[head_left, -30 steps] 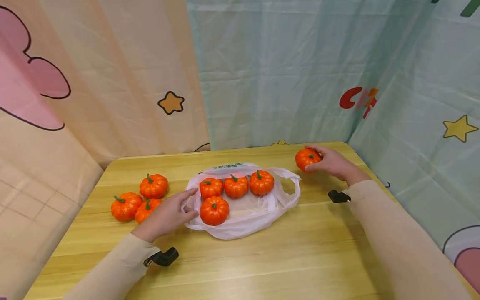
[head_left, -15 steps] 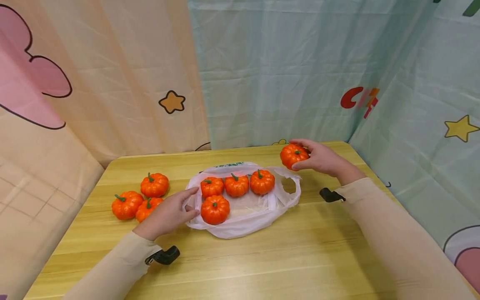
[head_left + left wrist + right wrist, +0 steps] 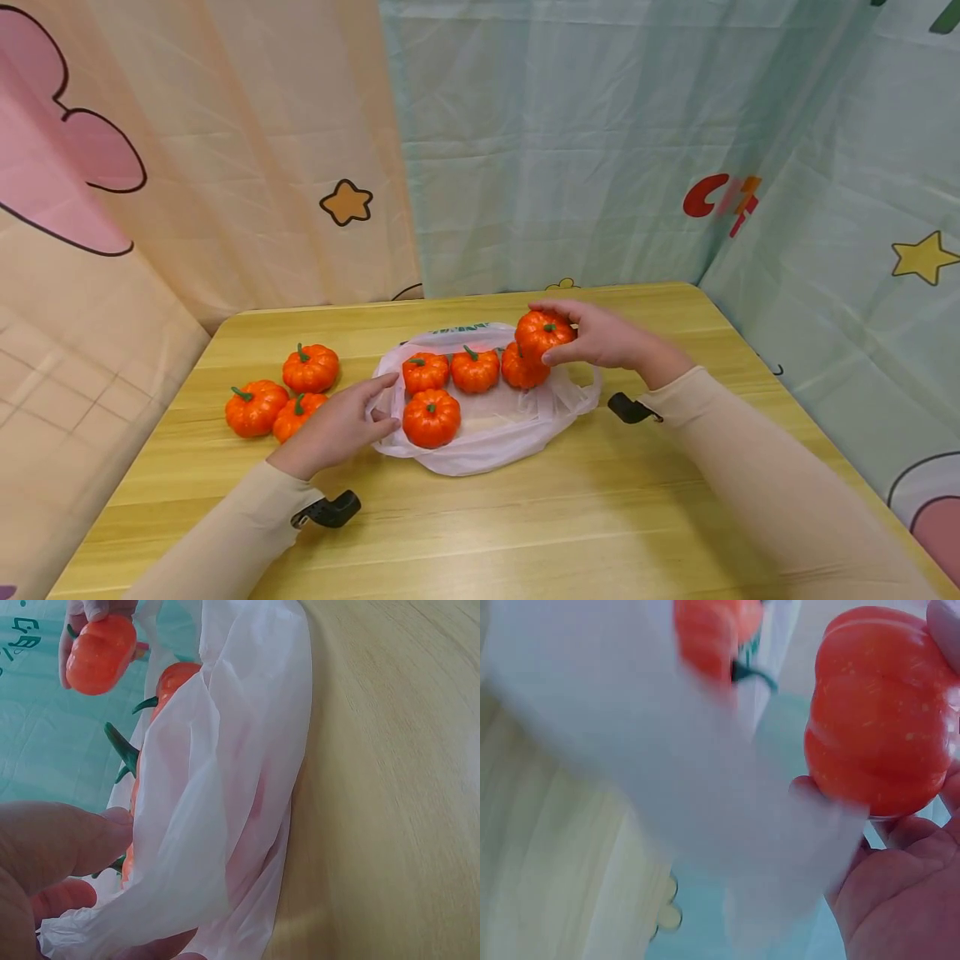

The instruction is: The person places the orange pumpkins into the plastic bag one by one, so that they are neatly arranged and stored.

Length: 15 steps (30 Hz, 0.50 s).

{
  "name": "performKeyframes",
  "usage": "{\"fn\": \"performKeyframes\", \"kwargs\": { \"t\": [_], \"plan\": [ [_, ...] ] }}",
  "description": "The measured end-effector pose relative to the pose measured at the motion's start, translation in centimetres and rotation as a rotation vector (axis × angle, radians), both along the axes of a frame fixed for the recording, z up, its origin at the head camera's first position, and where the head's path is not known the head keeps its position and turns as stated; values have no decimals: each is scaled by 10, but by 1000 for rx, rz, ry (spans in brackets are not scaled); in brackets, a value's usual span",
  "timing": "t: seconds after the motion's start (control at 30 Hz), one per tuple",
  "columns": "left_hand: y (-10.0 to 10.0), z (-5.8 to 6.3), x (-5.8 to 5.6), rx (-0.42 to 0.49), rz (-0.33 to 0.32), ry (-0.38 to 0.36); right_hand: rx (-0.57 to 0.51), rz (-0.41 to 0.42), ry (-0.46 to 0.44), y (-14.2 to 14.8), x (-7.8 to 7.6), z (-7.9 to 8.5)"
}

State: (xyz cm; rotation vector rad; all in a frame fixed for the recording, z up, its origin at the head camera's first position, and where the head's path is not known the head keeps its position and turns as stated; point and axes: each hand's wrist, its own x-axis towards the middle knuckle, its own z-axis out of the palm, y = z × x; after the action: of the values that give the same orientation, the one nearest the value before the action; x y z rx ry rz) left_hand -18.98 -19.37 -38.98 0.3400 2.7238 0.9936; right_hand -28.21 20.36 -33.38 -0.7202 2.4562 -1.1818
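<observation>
Fingers (image 3: 561, 307) of the right hand (image 3: 603, 335) grasp an orange pumpkin (image 3: 542, 335) over the right part of a white bag (image 3: 480, 458), whose left edge the left hand (image 3: 339, 429) grips in its fingers

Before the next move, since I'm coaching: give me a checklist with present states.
1. Held pumpkin gripped by right hand: ok.
2. Bag open: ok, four pumpkins show inside.
3. Bare space in bag: ok, at its near right.
4. Left hand pinching bag: cannot tell; it touches it.
5. Held pumpkin clear of rightmost bagged pumpkin: cannot tell; overlapped in head view.
6. Nothing left out: not ok; three loose pumpkins on table.
</observation>
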Motion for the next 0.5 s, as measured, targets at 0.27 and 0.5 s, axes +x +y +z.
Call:
{"fn": "performKeyframes", "kwargs": {
  "t": [0.27,0.5],
  "plan": [
    [1,0,0,-6,4,-1,52,68,34,-37,11,-10],
    [2,1,0,-19,8,3,121,107,48,-60,19,-20]
  ]
}}
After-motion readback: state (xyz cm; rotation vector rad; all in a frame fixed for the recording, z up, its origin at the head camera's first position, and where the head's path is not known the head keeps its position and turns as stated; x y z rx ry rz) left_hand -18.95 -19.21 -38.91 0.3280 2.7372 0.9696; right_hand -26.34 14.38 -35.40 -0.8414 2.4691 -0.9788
